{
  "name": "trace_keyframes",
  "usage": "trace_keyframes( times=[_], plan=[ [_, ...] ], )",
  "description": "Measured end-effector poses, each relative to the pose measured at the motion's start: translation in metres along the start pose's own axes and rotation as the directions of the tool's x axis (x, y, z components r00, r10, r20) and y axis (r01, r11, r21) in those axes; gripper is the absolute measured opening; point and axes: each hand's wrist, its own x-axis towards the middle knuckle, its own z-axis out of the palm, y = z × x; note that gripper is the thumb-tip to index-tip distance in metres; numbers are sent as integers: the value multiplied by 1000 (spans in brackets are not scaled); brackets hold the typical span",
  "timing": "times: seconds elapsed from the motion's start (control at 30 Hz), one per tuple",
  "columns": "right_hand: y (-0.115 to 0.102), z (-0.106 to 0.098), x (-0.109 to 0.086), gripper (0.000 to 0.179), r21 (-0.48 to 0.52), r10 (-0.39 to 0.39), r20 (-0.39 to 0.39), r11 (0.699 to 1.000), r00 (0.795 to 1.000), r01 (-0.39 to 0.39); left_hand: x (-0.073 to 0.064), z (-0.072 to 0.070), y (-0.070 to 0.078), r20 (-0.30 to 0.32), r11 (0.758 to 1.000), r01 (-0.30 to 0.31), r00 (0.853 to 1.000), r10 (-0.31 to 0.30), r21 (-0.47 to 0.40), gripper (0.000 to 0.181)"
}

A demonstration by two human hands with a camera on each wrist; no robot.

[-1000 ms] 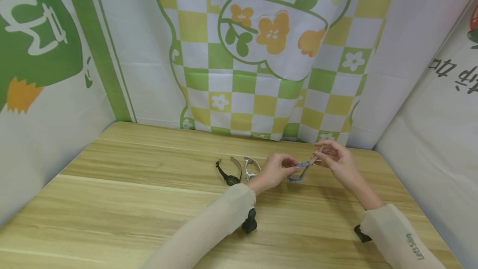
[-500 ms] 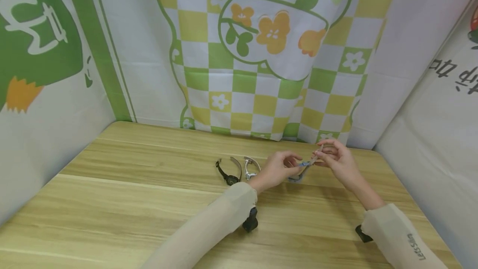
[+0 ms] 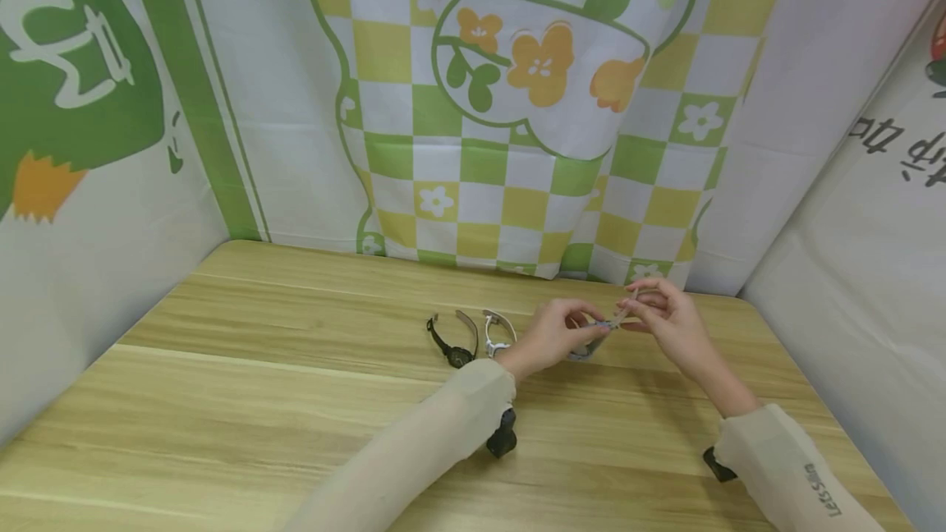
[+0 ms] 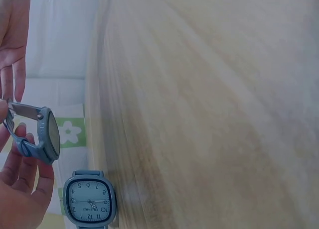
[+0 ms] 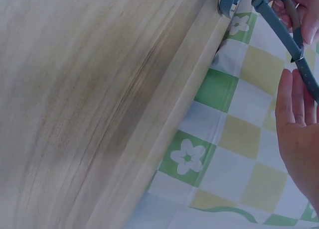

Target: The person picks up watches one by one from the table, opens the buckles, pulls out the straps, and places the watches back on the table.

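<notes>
Above the table's (image 3: 296, 368) far edge, left hand (image 3: 550, 337) and right hand (image 3: 665, 318) each pinch the blue watch (image 3: 600, 328).

From my remote station, the table (image 3: 244, 384) showed a pale honey wood grain with darker streaks. At twelve o'clock behind it hung a backdrop cloth (image 3: 517, 146) checked in white, leaf green and mustard yellow, scattered with small white flowers and larger orange blossoms outlined in green. At nine o'clock the side cloth (image 3: 74, 89) was solid green with white lettering and an orange patch. Both sleeves (image 3: 414, 450) were a sheer beige. The watch (image 4: 42, 134) held between the hands was slate blue-grey. Another watch (image 4: 89, 198) at six o'clock in the left wrist view had the same blue-grey case and a pale dial with dark numerals. A black watch (image 3: 452, 343) lay beside a white-strapped one (image 3: 497, 333).
</notes>
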Motion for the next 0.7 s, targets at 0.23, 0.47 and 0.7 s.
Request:
trace_keyframes(
  times=[0.23, 0.47, 0.7],
  plan=[
    [2, -2, 0, 14, 63, 16, -16, 998, 1000, -15, 1, 1, 1, -3, 1000, -6, 1000, 6, 27, 19],
    [3, -2, -1, 14, 92, 12, -17, 996, 1000, -11, 1, 0, 5, 14, 999, 13, 1000, -14, 30, 19],
    [4, -2, -2, 13, 165, 27, -16, 986, 1000, -24, 2, -1, 7, 52, 1000, 22, 998, -22, 2, 19]
  ],
)
